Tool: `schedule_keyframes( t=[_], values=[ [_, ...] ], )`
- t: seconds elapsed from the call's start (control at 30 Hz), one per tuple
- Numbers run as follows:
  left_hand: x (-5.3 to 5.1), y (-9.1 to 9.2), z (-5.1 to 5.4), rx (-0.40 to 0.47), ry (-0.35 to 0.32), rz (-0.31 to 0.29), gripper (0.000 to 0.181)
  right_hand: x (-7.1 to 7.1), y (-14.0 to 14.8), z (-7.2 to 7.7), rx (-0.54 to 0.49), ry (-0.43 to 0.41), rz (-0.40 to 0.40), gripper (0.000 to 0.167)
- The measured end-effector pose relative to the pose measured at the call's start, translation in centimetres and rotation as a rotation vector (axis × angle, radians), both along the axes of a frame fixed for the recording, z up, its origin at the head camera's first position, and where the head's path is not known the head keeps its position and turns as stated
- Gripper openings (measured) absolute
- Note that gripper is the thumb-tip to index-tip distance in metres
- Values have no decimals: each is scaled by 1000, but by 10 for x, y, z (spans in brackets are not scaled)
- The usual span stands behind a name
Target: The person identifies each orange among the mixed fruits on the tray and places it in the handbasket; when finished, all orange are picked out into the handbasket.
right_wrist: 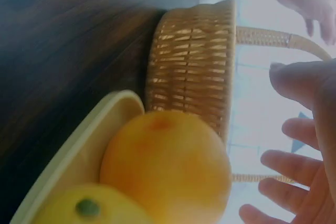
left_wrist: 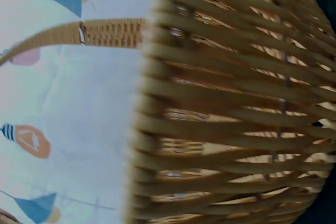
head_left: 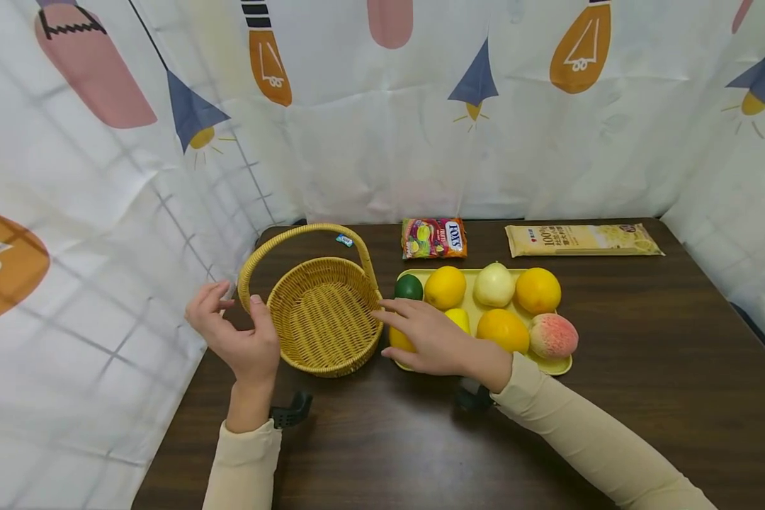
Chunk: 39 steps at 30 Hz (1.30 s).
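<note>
A yellow woven basket [head_left: 331, 319] with a tall arched handle [head_left: 306, 228] stands on the dark table, and its inside shows only the woven base. Left of it, my left hand [head_left: 242, 340] is raised beside the handle, fingers loosely bent and holding nothing. My right hand [head_left: 430, 336] reaches over the left part of a yellow tray [head_left: 561, 367], fingertips near the basket's right rim. In the right wrist view, the fingers [right_wrist: 294, 169] are spread and grip nothing. An orange [right_wrist: 168, 166] lies in the tray below that hand. The basket's wall [left_wrist: 241, 103] fills much of the left wrist view.
On the tray lie a dark green fruit [head_left: 409, 287], several oranges [head_left: 538, 290], a pale pear [head_left: 494, 285] and a peach [head_left: 553, 336]. Behind are a candy bag [head_left: 434, 238], a long yellow packet [head_left: 583, 240] and a small blue wrapper [head_left: 344, 240]. A printed curtain [head_left: 382, 142] borders the table.
</note>
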<state>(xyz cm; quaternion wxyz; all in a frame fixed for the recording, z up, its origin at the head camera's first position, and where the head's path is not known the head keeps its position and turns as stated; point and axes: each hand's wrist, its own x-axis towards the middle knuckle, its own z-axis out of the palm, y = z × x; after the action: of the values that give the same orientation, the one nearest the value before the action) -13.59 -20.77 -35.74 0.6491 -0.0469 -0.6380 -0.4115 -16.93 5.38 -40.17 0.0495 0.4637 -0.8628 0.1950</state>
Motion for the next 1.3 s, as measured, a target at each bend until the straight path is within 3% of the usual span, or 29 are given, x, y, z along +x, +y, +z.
schedule_keyframes(
  t=[0.1, 0.23, 0.37, 0.47, 0.7, 1.0, 1.17, 1.3],
  values=[
    [-1, -5, -4, 76, -109, -50, 34, 0, -4, -1, -27, 8, -7, 58],
    [-7, -16, -14, 229, -313, -183, 37, 0, -5, -3, -45, 8, -28, 54],
    [-18, -30, -32, 415, -481, -291, 32, -1, 1, -6, -61, -11, -66, 54],
    [-27, -37, -47, 485, -555, -316, 25, -2, 8, -8, -80, -35, -111, 54],
    [-34, -41, -66, 477, -617, -272, 23, -6, 20, -13, -94, -61, -167, 57],
    [-18, -29, -59, 465, -644, -272, 22, -10, 19, -21, -101, -202, -222, 72],
    [-17, -29, -65, 439, -610, -251, 20, -12, 16, -27, -102, -281, -241, 80],
    [-18, -30, -69, 429, -602, -248, 16, -14, 15, -31, -56, -295, -249, 88]
  ],
)
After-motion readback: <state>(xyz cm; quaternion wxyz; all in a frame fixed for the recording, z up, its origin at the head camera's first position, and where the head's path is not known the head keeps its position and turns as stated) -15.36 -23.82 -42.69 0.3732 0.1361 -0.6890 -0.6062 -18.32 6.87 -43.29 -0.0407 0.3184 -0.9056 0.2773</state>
